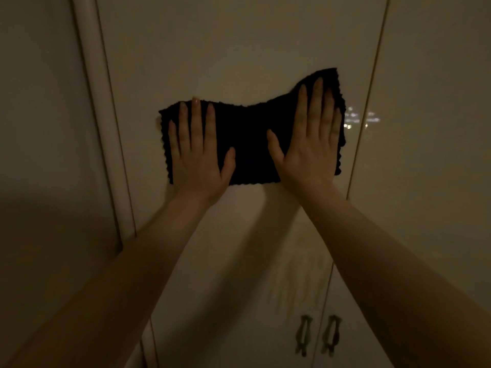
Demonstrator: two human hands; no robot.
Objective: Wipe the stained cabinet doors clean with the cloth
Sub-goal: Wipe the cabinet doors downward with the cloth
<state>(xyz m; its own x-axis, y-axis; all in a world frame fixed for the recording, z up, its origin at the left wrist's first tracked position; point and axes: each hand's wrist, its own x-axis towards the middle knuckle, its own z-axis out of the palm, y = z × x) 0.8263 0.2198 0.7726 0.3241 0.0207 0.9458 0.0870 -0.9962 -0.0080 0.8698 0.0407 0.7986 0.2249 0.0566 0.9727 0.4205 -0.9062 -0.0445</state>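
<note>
Bare forearms are seen nearest the camera, reaching up and forward to a pale glossy cabinet door (239, 49). Dark, square, coarse-textured cloth (249, 144) is spread flat against that door, high above the two small green door handles (317, 334) at the lower edge of the view. Left hand (198, 152) is laid on the cloth's left part, fingers straight and slightly spread; right hand (312, 139) is laid on the right part, likewise flat, with the cloth's upper right corner pushed higher than the rest. Neither grip is closed round the cloth: it is held to the door by palm pressure alone. Light is low; no stain can be made out on the door, only a bright speckled reflection (358, 119) near the seam to the neighbouring door (438, 128). Judgement: a wiping pass is in hand. For a good pass, even pressure should be kept under both palms so that the cloth is not dropped or bunched, overlapping strokes should be run across the panel, and the edges near the seam and the rounded left frame post (106, 115) should be covered. Risk noted: slip of the cloth if one palm is lifted.
</note>
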